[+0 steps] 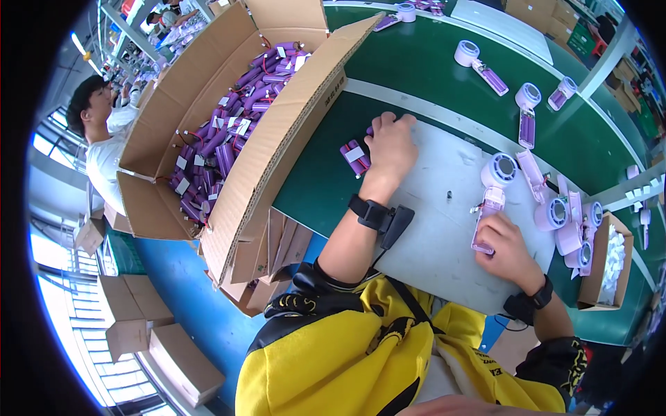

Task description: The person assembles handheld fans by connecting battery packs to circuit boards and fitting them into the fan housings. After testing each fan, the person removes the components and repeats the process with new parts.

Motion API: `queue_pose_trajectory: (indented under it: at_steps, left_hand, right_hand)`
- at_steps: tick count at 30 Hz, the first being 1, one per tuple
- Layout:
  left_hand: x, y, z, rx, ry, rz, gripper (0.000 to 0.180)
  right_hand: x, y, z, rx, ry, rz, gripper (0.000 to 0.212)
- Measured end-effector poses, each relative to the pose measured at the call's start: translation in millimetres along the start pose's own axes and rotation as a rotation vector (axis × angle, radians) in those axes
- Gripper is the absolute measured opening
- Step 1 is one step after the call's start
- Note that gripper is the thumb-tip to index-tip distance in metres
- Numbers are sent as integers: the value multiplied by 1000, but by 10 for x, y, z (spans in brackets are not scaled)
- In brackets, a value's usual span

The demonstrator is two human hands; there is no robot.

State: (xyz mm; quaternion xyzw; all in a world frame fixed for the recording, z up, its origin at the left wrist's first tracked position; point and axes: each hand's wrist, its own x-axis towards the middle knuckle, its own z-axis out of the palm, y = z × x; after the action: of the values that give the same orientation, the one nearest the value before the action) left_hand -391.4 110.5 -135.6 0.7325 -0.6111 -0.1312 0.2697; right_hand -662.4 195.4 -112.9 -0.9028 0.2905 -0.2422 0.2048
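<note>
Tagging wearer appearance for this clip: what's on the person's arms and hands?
Both hands are bare, no gloves. The left hand has a black wrist strap with a dark, boxy device clipped to it and a thin cable trailing along the forearm. The right hand has a similar black wrist strap. Forearms are bare; the short sleeves are yellow with black trim and markings.

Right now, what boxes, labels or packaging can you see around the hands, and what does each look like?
Large cardboard box: left of the left hand, brown, flaps open, full of purple cylindrical cells.
White labels: small tags on those cells.
Small cardboard tray: right of the right hand, brown, holding white pieces.
Flat cardboard boxes: on the floor, lower left.
</note>
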Motion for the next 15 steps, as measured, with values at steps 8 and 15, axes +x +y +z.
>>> queue_pose_trajectory:
  at_steps: [8, 15]
  left_hand:
    - [113, -179, -136, -209, 170, 317, 41]
    - [-25, 306, -185, -1167, -195, 386, 23]
  right_hand:
    - [-39, 39, 12, 161, -61, -53, 20]
    - [-76, 0, 64, 261, 238, 122, 15]
